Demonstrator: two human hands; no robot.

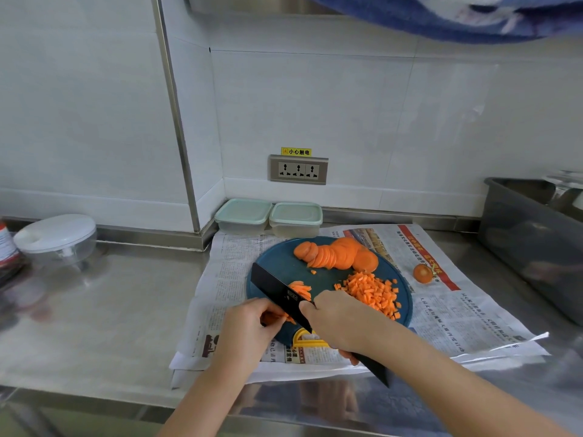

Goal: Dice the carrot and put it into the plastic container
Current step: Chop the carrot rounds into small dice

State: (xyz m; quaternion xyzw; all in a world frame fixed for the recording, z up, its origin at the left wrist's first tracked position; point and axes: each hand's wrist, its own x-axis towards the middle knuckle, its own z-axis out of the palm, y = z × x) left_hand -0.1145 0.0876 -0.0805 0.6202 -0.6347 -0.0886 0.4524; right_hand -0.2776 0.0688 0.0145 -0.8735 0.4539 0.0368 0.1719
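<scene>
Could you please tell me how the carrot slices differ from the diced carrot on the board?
The carrot slices are broad round discs; the diced carrot is small cubes. The slices overlap in a row at the far side of the cutting board; the dice lie heaped at its right. Both are orange.

I see a kitchen. A shiny steel counter (110, 310) runs under the fingers (268, 309), and a white tiled wall (315, 99) stands far behind them. Right at the fingers are a black knife (277, 289) and a round cutting board (325, 280) with cut carrot (369, 290) on it. Behind the fingers, by the wall, sit a plastic box (243, 216) and a second box (296, 218), both with lids. Far left of the fingers is a clear bowl (55, 244) with a white lid. To their right is a grey tub (520, 234).
</scene>
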